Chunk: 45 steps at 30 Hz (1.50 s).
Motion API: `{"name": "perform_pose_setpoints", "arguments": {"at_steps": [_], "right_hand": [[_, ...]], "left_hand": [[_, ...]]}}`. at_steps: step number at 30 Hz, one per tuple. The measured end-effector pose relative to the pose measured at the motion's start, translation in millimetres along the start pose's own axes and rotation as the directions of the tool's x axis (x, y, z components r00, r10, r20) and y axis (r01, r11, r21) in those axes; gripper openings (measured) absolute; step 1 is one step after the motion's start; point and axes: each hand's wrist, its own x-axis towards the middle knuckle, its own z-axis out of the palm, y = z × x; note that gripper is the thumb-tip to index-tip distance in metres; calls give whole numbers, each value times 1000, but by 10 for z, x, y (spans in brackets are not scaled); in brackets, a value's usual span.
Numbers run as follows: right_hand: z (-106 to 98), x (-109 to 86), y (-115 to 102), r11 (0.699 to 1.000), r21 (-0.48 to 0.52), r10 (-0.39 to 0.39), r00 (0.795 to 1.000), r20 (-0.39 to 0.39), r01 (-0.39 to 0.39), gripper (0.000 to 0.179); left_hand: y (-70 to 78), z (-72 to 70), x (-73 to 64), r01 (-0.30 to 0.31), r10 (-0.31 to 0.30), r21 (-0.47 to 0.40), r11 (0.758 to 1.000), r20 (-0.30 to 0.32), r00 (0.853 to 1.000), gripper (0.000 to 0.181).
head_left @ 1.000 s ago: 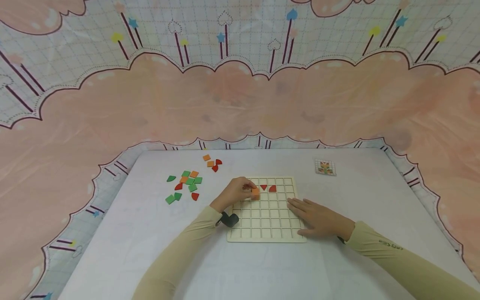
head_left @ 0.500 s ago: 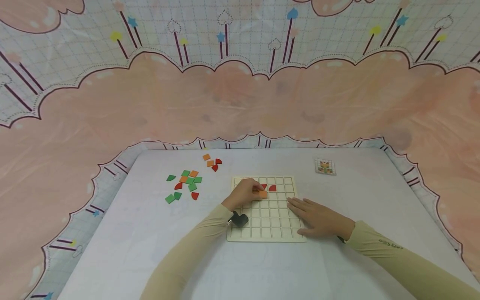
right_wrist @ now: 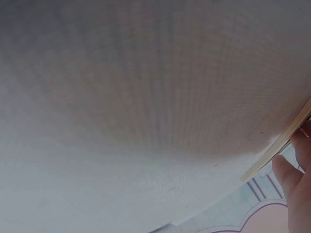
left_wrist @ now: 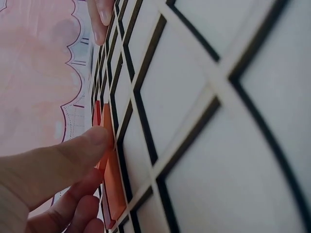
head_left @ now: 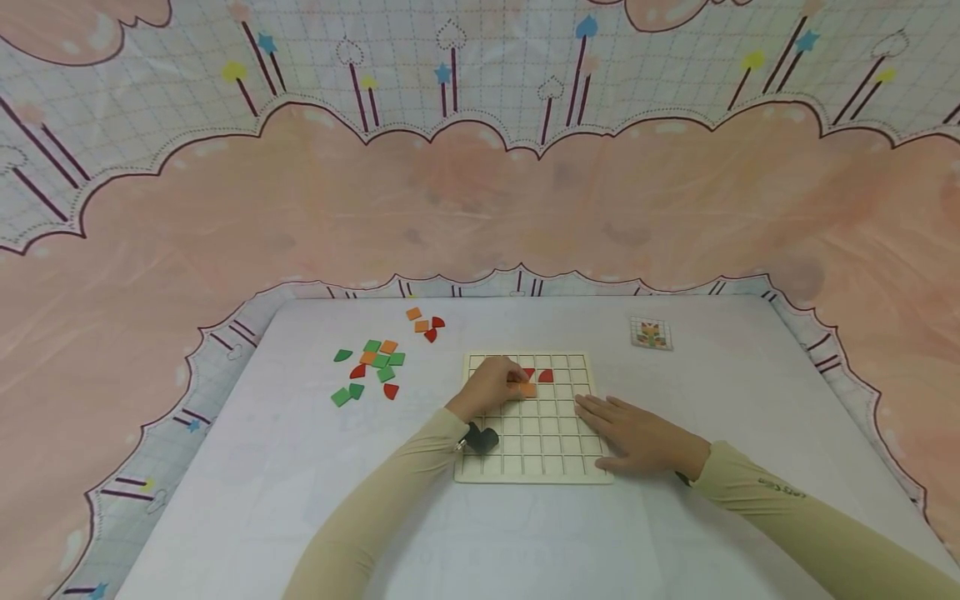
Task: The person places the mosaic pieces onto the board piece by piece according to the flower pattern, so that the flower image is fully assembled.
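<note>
My left hand (head_left: 493, 387) reaches over the upper part of the pale gridded board (head_left: 534, 477). Its thumb and fingers pinch an orange square tile (head_left: 529, 390) low in a grid cell, just below two red pieces. A second orange tile (left_wrist: 115, 187) lies on the board beside the fingers in the left wrist view. One red quarter-round piece (head_left: 546, 376) sits in the upper row; the red piece (head_left: 529, 372) to its left is partly hidden by my hand. My right hand (head_left: 637, 433) rests with straight fingers on the board's right edge.
Loose green, orange and red pieces (head_left: 380, 362) lie on the white table left of the board. A smaller orange and red group (head_left: 422, 326) lies farther back. At the back right is a small card (head_left: 650, 333) with a coloured grid pattern.
My left hand has moved a little to the right over the board with the orange tile, then nearly stopped. The right hand has stayed in place.
</note>
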Motion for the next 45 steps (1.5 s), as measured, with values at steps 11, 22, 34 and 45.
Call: {"name": "perform_pose_setpoints", "arguments": {"at_steps": [11,22,34,45], "right_hand": [[29,0,4,1000,16,7,1000,2,-7,78],[69,1,17,1000,3,3,1000,-2,-3,78],[71,19,-9,999,19,28,999,25,-28,79],[37,22,-4,1000,-12,17,1000,12,-17,78]], "left_hand": [[-22,44,35,27,-27,-11,1000,27,999,19],[-2,35,-2,50,-50,-22,998,28,998,18],[-297,-465,-45,53,-62,-163,985,-49,997,31],[-1062,-1261,-346,210,-244,-198,957,-163,956,34]]}}
